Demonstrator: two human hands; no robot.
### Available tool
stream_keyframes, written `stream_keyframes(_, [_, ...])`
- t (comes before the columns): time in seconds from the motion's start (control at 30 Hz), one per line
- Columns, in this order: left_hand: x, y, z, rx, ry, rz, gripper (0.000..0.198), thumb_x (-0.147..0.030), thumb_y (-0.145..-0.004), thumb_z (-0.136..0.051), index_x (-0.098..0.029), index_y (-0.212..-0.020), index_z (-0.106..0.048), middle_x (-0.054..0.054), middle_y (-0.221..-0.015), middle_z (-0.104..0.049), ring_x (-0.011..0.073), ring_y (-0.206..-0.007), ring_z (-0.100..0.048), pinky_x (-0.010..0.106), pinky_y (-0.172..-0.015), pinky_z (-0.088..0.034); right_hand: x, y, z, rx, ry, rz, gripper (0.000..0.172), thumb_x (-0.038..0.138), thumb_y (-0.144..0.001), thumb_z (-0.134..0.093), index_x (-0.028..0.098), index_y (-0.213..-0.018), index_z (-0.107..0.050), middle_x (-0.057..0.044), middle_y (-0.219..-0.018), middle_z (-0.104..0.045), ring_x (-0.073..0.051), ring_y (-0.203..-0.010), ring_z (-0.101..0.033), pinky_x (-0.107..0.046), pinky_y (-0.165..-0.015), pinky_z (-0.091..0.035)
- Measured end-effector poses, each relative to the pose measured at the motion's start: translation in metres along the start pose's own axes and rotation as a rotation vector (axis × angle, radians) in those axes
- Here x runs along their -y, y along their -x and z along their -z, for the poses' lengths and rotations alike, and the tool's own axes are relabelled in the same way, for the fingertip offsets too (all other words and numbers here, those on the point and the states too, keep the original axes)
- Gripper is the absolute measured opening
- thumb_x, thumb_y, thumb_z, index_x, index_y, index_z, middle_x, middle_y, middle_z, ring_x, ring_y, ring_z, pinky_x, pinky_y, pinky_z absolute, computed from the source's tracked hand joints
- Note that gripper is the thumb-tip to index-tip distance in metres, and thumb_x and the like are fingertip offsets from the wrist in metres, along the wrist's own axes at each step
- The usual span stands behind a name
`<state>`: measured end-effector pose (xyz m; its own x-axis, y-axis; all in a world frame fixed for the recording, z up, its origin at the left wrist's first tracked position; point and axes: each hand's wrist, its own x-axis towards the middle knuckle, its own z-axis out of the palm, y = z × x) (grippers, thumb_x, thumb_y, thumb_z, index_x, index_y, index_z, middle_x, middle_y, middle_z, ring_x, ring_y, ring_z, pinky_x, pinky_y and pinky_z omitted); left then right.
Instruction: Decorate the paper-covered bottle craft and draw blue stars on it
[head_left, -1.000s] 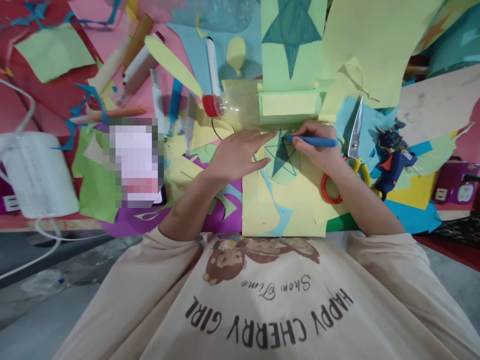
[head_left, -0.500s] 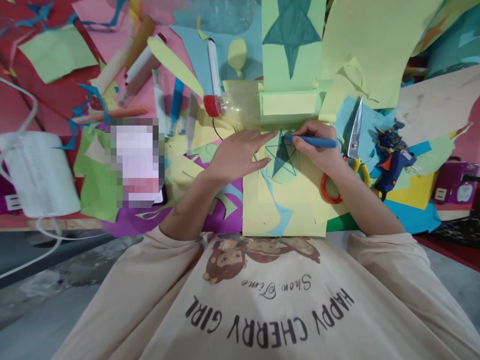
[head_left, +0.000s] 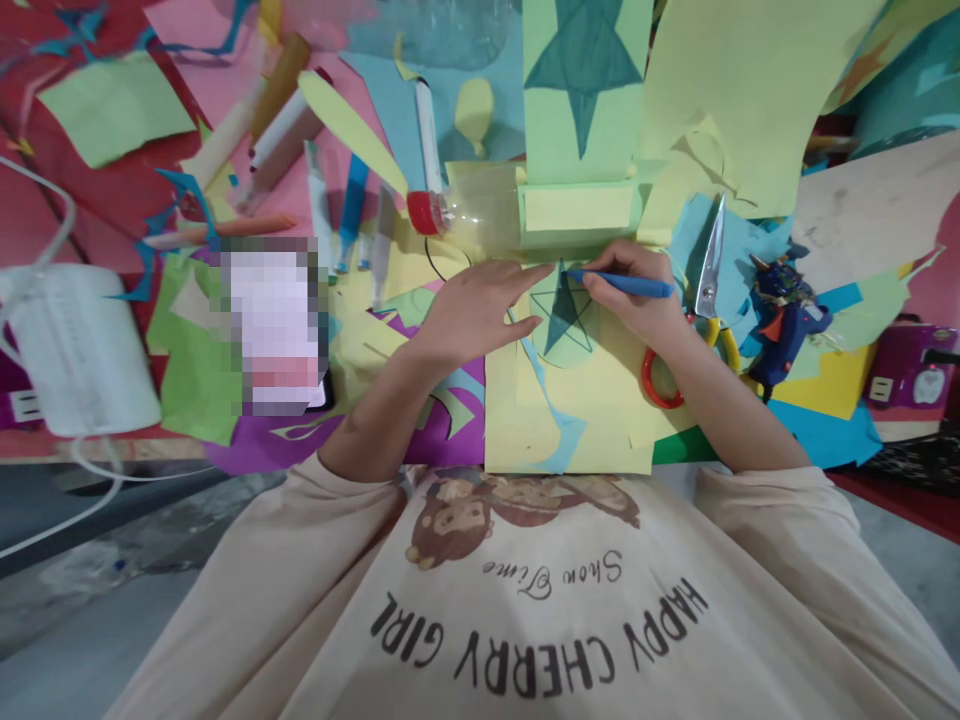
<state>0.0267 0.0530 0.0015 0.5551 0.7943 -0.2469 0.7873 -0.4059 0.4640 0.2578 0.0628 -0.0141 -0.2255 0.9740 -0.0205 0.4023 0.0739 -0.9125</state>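
Note:
My right hand [head_left: 636,290] is closed around a blue marker [head_left: 626,284], its tip at the upper part of a star drawing [head_left: 562,318]. The star is outlined in dark ink, and its middle strip is filled with dark teal. It lies on a pale green piece of paper above a yellow sheet [head_left: 600,430]. To the left, my left hand [head_left: 487,308] lies with fingers spread, its index finger and thumb reaching to the left side of the drawing. A thin blue paper scrap [head_left: 568,435] rests on the yellow sheet.
Scissors [head_left: 709,275] with red and yellow handles and a blue glue gun [head_left: 791,335] lie right. A clear bottle with a red cap [head_left: 426,212] lies above my left hand. Several markers [head_left: 352,212], a phone [head_left: 324,390] and a white corded device [head_left: 86,350] are left. A green sheet with a teal star [head_left: 585,70] is ahead.
The marker and my right hand have shifted very slightly at the star's upper part. My left hand stays in place.

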Motion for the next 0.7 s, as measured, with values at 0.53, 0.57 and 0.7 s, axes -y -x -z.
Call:
stream_keyframes(0.53, [0.0038, 0.0004, -0.0030, -0.033, -0.002, -0.028, 0.062, -0.039, -0.095, -0.055, -0.018, -0.154, -0.050, 0.011, -0.121, -0.070, 0.0310, -0.112, -0.064, 0.040, -0.094, -0.050, -0.0050, -0.0002, 0.0010, -0.015, 0.039, 0.052, 0.012, 0.031, -0.084, -0.074, 0.026, -0.077, -0.065, -0.001, -0.071, -0.070, -0.019, -0.062, -0.061, -0.035, -0.056, -0.050])
stream_keyframes(0.57, [0.0038, 0.0003, -0.0029, -0.031, -0.001, -0.030, 0.063, -0.039, -0.095, -0.055, -0.018, -0.154, -0.050, 0.011, -0.120, -0.070, 0.0311, -0.112, -0.064, 0.040, -0.094, -0.050, -0.0048, 0.0000, 0.0010, -0.013, 0.044, 0.055, 0.012, 0.032, -0.085, -0.074, 0.026, -0.078, -0.065, -0.001, -0.071, -0.069, -0.019, -0.063, -0.062, -0.035, -0.056, -0.051])
stream_keyframes(0.7, [0.0029, -0.0001, -0.0021, -0.020, -0.002, -0.026, 0.063, -0.039, -0.095, -0.055, -0.017, -0.154, -0.050, 0.012, -0.122, -0.069, 0.0312, -0.113, -0.064, 0.040, -0.095, -0.050, -0.0046, 0.0004, 0.0000, -0.020, 0.057, 0.064, 0.012, 0.032, -0.086, -0.073, 0.027, -0.079, -0.065, -0.002, -0.072, -0.069, -0.019, -0.063, -0.062, -0.036, -0.058, -0.052])
